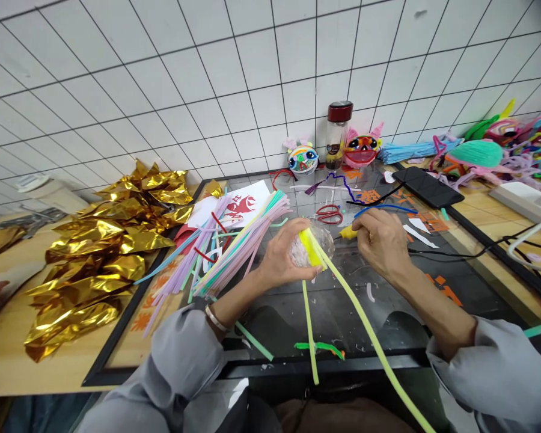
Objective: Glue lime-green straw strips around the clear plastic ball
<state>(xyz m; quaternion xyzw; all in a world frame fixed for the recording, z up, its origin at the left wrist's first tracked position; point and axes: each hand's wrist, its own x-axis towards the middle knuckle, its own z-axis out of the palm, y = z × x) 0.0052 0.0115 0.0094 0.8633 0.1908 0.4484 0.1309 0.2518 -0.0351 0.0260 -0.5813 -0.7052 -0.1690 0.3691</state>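
Left hand (282, 258): fingers curl around a clear ball (321, 242), gripping it above the middle of the dark mat (342, 307). A yellow pipe cleaner (310, 248) bands the ball, and two tails run off it toward 6 and 5 o'clock, past the near edge of the mat.

Right hand (381, 240): just beside the ball at 3 o'clock, closed over a yellow-tipped tool (348, 233) whose tip points at the ball.

Open room: bare mat lies between the forearms and at 4 o'clock of the right hand. A short green scrap (320, 347) lies at 6 o'clock near the frame.

Obstructions: a fanned bundle of pastel pipe cleaners (234, 246) touches the left hand at 9 o'clock. Red scissors (329, 213) lie near at 12 o'clock. A black tablet (428, 186) sits at 1 o'clock of the right hand, with dark cables running at 3 o'clock. A heap of gold foil (112, 240) lies well apart at 9 o'clock, off the mat.

Container: a red-lidded jar (338, 135) stands upright against the wall at 12 o'clock. Something dark sits at its bottom; what it is cannot be told.
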